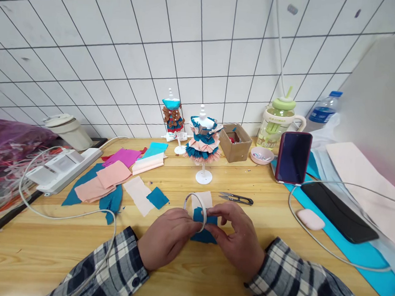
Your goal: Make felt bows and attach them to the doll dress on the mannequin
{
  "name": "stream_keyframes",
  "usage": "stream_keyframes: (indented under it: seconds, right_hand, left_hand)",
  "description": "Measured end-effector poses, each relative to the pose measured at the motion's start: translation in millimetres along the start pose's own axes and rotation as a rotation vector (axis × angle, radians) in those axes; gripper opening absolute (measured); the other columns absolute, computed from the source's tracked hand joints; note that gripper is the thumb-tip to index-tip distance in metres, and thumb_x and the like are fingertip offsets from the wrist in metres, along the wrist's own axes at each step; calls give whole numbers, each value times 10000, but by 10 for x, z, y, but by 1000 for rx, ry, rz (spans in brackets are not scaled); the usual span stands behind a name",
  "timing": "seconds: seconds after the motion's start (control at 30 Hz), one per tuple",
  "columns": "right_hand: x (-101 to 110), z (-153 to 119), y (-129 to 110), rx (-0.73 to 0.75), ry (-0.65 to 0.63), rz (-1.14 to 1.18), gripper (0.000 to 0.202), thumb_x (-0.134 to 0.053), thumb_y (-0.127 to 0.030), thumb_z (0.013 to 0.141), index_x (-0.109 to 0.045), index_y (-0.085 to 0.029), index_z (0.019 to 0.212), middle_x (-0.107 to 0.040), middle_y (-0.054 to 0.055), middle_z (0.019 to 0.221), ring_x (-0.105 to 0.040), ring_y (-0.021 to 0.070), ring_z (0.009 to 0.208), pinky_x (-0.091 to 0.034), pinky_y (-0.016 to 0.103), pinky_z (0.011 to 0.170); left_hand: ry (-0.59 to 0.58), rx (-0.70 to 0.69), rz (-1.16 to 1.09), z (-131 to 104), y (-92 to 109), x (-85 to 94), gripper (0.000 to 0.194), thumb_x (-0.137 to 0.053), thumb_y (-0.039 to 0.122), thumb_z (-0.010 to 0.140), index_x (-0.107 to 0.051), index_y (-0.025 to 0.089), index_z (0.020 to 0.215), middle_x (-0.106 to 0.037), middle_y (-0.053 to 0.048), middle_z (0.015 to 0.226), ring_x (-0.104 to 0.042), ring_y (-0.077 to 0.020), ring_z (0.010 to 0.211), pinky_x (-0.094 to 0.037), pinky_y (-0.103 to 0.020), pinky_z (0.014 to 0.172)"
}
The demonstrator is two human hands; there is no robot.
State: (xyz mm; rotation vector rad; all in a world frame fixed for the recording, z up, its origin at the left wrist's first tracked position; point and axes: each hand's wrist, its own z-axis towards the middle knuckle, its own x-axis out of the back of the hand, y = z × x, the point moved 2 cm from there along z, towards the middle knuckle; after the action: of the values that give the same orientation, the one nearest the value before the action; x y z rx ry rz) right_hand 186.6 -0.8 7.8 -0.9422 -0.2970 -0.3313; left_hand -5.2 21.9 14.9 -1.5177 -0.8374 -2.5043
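Observation:
Both hands meet at a white ring-shaped roll [204, 214], like a roll of tape, standing on edge above the wood. My left hand [168, 234] is closed on its lower left side. My right hand [236, 235] has thumb and index finger at the roll's right edge; whether they pinch something thin there is too small to tell. Beneath lie a dark teal piece [206, 236] and a pale pink piece [203, 198]. Black-handled snips [236, 198] rest to the upper right. Behind the roll stands a small white mannequin in a teal and pink ruffled dress [203, 144].
A second dressed mannequin [173, 114], a cardboard box [235, 144], a pink dish [261, 156] and an upright phone [293, 158] stand behind. Coloured pieces [113, 175] and a power strip [62, 169] lie left. A white cable [113, 237] crosses my left sleeve.

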Motion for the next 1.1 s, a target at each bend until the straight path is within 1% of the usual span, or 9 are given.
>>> stream_keyframes:
  seconds: [0.1, 0.23, 0.33, 0.47, 0.6, 0.73, 0.93, 1.03, 1.1]
  right_hand:
    - [-6, 2, 12, 0, -41, 63, 295, -659, -187, 771, -542, -248, 1034, -648, 17, 911, -557, 157, 780, -462, 283, 645]
    - [-54, -13, -15, -129, -111, 177, 355, -666, -199, 767, -508, -247, 1080, -663, -4, 865, -552, 134, 703, -454, 259, 606]
    - [-97, -52, -69, -194, -150, 232, 355, -651, -198, 778, -496, -241, 1095, -664, -16, 810, -550, 122, 652, -461, 251, 600]
    - [-114, -101, -109, -165, -160, 202, 336, -673, -225, 775, -510, -254, 1067, -688, -12, 816, -621, 153, 764, -492, 280, 690]
    - [-109, -119, -82, -172, -163, 206, 285, -670, -250, 783, -525, -259, 1028, -704, 19, 914, -654, 189, 898, -517, 319, 772]
    - [-101, -118, -61, -192, -170, 252, 272, -668, -263, 784, -523, -244, 1013, -702, 29, 906, -669, 188, 871, -531, 318, 764]
    - [-79, -64, -68, -191, -170, 174, 133, -639, -227, 791, -577, -225, 909, -680, 28, 877, -642, 159, 771, -516, 277, 666]
    - [-77, -53, -75, -161, -169, 125, 90, -643, -226, 787, -587, -223, 858, -672, 17, 832, -613, 153, 751, -497, 275, 659]
    - [-75, -61, -73, -153, -165, 142, 115, -647, -231, 784, -571, -223, 869, -671, 16, 849, -596, 145, 733, -489, 272, 648]
  left_hand:
    - [-30, -18, 79, 6, -41, 0, 319, -405, 71, 862, -555, 200, 1111, -665, -75, 1027, -568, -184, 992, -425, -368, 916]
    - [-55, -49, 171, 30, -37, 15, 280, -413, 88, 857, -588, 194, 1048, -676, -65, 1009, -561, -189, 1013, -378, -390, 990]
    - [-70, -75, 200, 28, 9, 13, 302, -424, 95, 840, -577, 197, 1079, -688, -50, 977, -556, -191, 1019, -302, -418, 1048]
    - [-25, -53, 229, -4, 68, -19, 252, -463, 171, 848, -583, 230, 1061, -691, -29, 947, -546, -196, 1021, -192, -465, 1059]
    - [25, -60, 302, -1, 110, -28, 164, -451, 170, 880, -599, 224, 925, -682, 0, 827, -556, -174, 951, -229, -413, 960]
    - [-20, -49, 332, 30, 117, 1, 210, -434, 164, 886, -581, 217, 1026, -682, -26, 877, -551, -175, 953, -276, -365, 878]
    - [-48, -27, 277, -1, 102, -18, 211, -424, 127, 851, -579, 213, 966, -681, -31, 870, -541, -192, 949, -238, -410, 930]
    - [-80, -29, 234, -28, 82, -44, 155, -496, 227, 839, -579, 218, 969, -672, -23, 833, -544, -186, 852, -218, -442, 975]
    - [-62, -30, 244, -34, 66, -48, 153, -493, 248, 857, -588, 239, 977, -663, -3, 791, -547, -165, 805, -198, -444, 1022]
